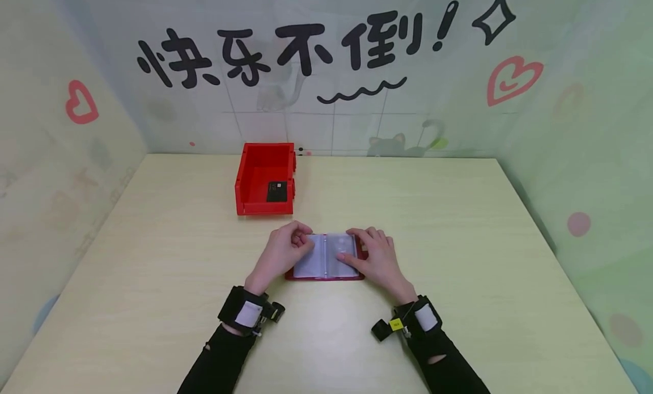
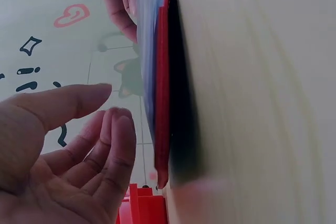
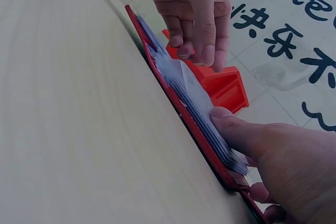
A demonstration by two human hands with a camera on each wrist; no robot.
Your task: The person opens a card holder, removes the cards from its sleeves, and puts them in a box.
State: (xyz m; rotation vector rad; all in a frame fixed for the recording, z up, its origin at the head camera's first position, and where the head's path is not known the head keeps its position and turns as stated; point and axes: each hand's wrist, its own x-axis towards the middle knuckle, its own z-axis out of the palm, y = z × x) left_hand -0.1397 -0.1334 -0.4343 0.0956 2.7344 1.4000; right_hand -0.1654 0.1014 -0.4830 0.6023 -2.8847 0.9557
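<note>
A small card holder (image 1: 317, 267) with a red cover and clear plastic sleeves lies open on the table. Over its left page hovers my left hand (image 1: 283, 251). Seen in the left wrist view, the thumb and fingertips of that hand (image 2: 79, 145) are bent and apart, with nothing between them. My right hand (image 1: 380, 259) holds the right side of the card holder. In the right wrist view, its thumb (image 3: 233, 127) lies on the stacked sleeves (image 3: 202, 111), while the other fingers are at the red cover's edge, partly hidden.
Behind the card holder, a little to the left, stands a red plastic bin (image 1: 265, 208) with a small black card-like item (image 1: 277, 191) inside. A pale wooden table (image 1: 439, 212) is bordered by printed cloth walls (image 1: 326, 127) at the back and sides.
</note>
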